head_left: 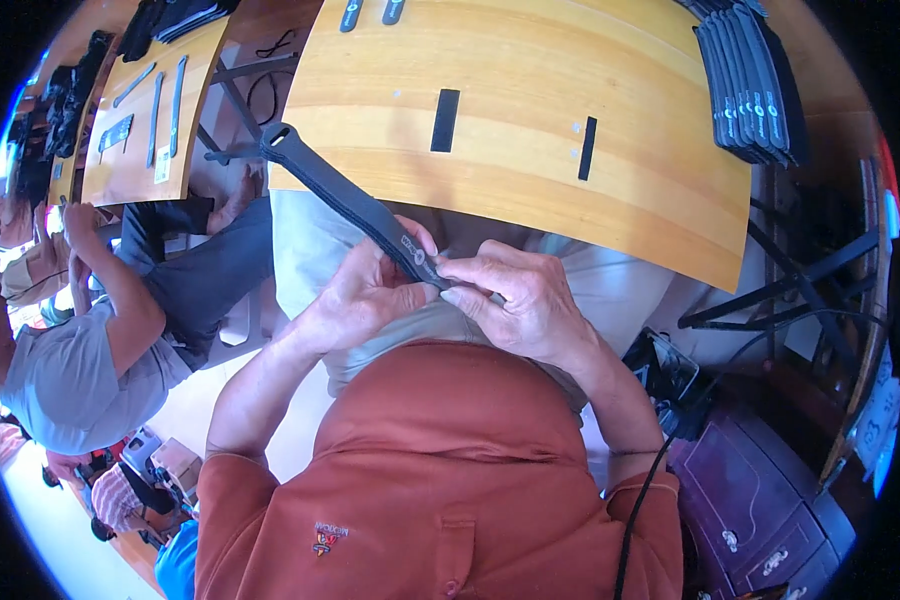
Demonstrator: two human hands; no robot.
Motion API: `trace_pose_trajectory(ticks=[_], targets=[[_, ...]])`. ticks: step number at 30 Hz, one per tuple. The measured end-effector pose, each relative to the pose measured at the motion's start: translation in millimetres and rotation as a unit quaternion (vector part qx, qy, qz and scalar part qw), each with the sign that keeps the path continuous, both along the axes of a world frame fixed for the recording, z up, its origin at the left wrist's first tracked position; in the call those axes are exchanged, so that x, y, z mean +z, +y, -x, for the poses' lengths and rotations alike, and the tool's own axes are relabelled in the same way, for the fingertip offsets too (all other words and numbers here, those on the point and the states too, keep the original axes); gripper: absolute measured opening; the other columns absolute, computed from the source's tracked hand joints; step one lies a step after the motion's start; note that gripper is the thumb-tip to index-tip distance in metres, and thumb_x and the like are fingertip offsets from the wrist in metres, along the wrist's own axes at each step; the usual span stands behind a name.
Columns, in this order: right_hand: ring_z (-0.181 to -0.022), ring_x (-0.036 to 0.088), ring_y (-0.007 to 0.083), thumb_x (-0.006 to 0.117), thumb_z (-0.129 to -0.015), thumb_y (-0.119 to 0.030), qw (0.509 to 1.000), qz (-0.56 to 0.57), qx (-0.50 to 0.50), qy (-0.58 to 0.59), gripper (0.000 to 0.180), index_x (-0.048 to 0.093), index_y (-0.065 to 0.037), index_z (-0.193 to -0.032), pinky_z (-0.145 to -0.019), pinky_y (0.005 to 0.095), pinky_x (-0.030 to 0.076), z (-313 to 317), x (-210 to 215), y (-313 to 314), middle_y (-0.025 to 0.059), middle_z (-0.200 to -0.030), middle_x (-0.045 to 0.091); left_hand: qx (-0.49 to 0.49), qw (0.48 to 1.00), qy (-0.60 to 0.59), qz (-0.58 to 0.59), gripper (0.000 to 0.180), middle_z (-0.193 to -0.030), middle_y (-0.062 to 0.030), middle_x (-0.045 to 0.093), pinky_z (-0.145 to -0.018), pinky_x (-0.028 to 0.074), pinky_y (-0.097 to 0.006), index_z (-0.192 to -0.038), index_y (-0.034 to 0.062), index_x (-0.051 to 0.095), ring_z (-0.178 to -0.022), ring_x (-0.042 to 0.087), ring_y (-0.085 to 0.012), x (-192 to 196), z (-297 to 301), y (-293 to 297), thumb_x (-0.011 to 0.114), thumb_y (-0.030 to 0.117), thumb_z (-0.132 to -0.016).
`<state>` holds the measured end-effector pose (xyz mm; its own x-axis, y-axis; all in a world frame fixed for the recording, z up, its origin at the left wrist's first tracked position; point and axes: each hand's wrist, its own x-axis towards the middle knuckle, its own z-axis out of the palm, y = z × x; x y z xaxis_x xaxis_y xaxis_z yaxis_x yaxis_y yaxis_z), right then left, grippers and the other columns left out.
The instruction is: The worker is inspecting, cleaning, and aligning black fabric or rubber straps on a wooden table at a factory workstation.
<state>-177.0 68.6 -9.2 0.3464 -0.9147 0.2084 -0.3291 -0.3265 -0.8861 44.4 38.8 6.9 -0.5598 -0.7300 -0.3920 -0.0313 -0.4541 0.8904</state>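
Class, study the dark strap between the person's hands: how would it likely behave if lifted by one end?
The dark strap is probably springy rather than limp, since it runs nearly straight beyond the left hand. It seems light, being slim and held by the fingers. Its flat shape suggests it would slide, not roll, if pushed.

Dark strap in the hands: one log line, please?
left hand: holds dark strap | right hand: pinches its near end | table: two black strips | stacked straps: far right corner
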Motion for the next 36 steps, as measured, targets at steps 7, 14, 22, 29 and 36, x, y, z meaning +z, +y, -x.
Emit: trace_pose_trajectory(ticks=[7,14,22,29,36], targets=[[-0.061,0.064,0.0279,0.072,-0.086,-0.006,0.998,0.060,-0.026,0.016,0.021,0.070,-0.007,-0.106,-0.051,0.0400,0.048,-4.5,-11.8,5.6,0.0094,-0.073,0.058,0.008,0.999,0.004,-0.054,0.038,-0.103,0.0003,0.052,-0.081,0.047,-0.024,-0.122,0.0058,0.047,-0.093,0.053,-0.0069,4.0,3.5,1.1,0.062,-0.011,-0.092],[-0.060,0.063,0.0296,0.070,-0.086,-0.003,0.997,0.075,-0.002,-0.028,0.012,0.063,-0.003,-0.096,-0.051,0.0403,0.047,-0.6,-9.3,2.1,0.0106,-0.073,0.058,-0.033,0.999,-0.010,-0.024,0.036,-0.102,0.0013,0.050,-0.082,0.046,-0.024,-0.121,0.0067,0.047,-0.095,0.051,-0.0064,13.2,6.5,3.1,0.062,-0.009,-0.092],[-0.062,0.061,0.0206,0.060,-0.098,-0.006,0.952,-0.012,-0.196,-0.237,0.007,0.062,-0.001,-0.095,-0.057,0.0334,0.048,5.7,-6.5,-3.6,0.0104,-0.076,0.061,-0.130,0.990,-0.020,-0.055,0.037,-0.113,-0.0068,0.064,-0.097,0.048,-0.030,-0.120,0.0063,0.045,-0.112,0.060,-0.0141,6.4,-0.2,25.7,0.059,-0.013,-0.091],[-0.078,0.068,0.0245,0.082,-0.081,-0.012,0.993,0.061,0.047,-0.088,0.025,0.068,-0.004,-0.100,-0.063,0.0343,0.055,5.0,18.6,-2.3,0.0105,-0.095,0.064,0.005,0.994,0.055,-0.093,0.038,-0.115,-0.0118,0.066,-0.096,0.050,-0.031,-0.119,0.0066,0.045,-0.112,0.063,-0.0161,10.7,-11.6,22.7,0.061,-0.012,-0.091],[-0.077,0.070,0.0237,0.080,-0.078,0.000,0.985,0.095,0.043,-0.140,0.025,0.069,-0.003,-0.101,-0.062,0.0332,0.056,-18.7,-8.1,2.9,0.0102,-0.099,0.064,0.047,0.996,0.045,-0.057,0.038,-0.104,-0.0010,0.054,-0.086,0.047,-0.026,-0.120,0.0068,0.047,-0.099,0.056,-0.0100,18.7,-6.2,21.0,0.063,-0.010,-0.090]])
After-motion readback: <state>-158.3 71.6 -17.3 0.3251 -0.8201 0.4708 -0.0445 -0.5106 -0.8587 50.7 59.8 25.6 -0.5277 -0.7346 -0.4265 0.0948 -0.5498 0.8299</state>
